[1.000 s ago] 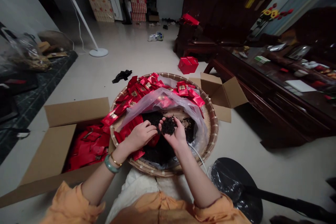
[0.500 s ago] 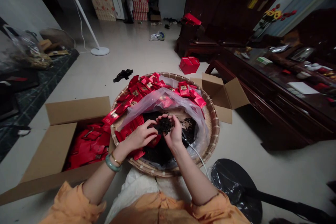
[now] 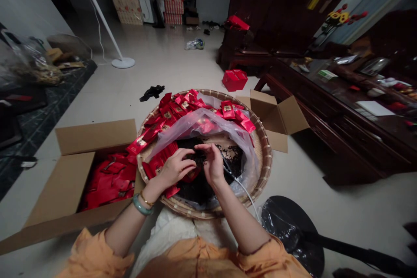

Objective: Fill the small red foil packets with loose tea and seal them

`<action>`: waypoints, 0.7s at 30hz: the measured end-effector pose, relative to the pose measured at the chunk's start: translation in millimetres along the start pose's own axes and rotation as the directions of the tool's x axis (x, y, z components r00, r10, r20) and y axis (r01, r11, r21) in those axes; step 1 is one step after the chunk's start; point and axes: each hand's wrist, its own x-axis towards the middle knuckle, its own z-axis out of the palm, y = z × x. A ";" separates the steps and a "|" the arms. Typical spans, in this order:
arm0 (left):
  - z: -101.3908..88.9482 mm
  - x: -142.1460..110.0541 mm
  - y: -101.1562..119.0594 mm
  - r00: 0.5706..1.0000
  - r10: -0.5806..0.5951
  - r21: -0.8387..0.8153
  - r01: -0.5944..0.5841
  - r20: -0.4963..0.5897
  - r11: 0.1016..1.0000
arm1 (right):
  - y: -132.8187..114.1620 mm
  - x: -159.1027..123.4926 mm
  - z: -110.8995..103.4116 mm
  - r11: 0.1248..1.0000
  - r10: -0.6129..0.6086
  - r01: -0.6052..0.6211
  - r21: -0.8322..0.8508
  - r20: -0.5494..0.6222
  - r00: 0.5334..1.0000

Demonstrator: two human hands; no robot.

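Observation:
My left hand (image 3: 177, 167) hovers over the left part of a clear plastic bag's opening, fingers curved and thumb apart, with nothing visible in it. Close to its right, my right hand (image 3: 213, 166) is tipped on its side, palm toward the left and fingers stretched out, with no leaves seen in the palm. Below both hands lie dark dried leaves (image 3: 197, 189), like loose tea, inside the plastic bag (image 3: 249, 173). A row of red packets (image 3: 158, 165) is beside my left hand. A thin dark tool with a white cord (image 3: 244, 189) lies right of my right hand.
The round woven basket (image 3: 269, 156) holds the bag and many red packets (image 3: 167, 115). At left, an open carton (image 3: 60, 186) contains more packets. Another open carton (image 3: 295, 115) stands at right, near a black round base (image 3: 276, 213). A red box (image 3: 234, 80) sits beyond the basket.
My right hand has turned from a cupped palm holding dark leaves to a sideways palm, and the leaves are gone from it. My left hand has barely moved.

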 end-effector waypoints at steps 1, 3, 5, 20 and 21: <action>0.9 0.3 -0.3 1.000 0.022 0.004 -0.022 -0.009 1.000 | -0.1 0.1 0.2 1.000 -0.011 0.011 0.000 0.010 1.000; 2.3 1.2 -0.3 0.998 0.058 -0.001 -0.058 -0.008 0.998 | -0.2 0.4 0.2 1.000 -0.029 0.029 0.006 0.018 0.999; 2.3 2.8 0.9 0.997 0.080 -0.001 -0.080 0.007 0.997 | 0.7 0.6 -0.3 0.999 -0.038 0.038 0.011 0.020 0.999; -20.3 8.2 3.9 0.971 0.067 0.117 -0.096 0.229 0.988 | 18.2 20.7 -62.8 0.902 0.047 -0.026 -0.431 0.038 0.998; -20.4 6.4 1.6 0.970 0.069 0.114 -0.097 0.232 0.989 | 25.2 23.0 -71.2 0.853 0.080 -0.043 -0.520 0.049 0.996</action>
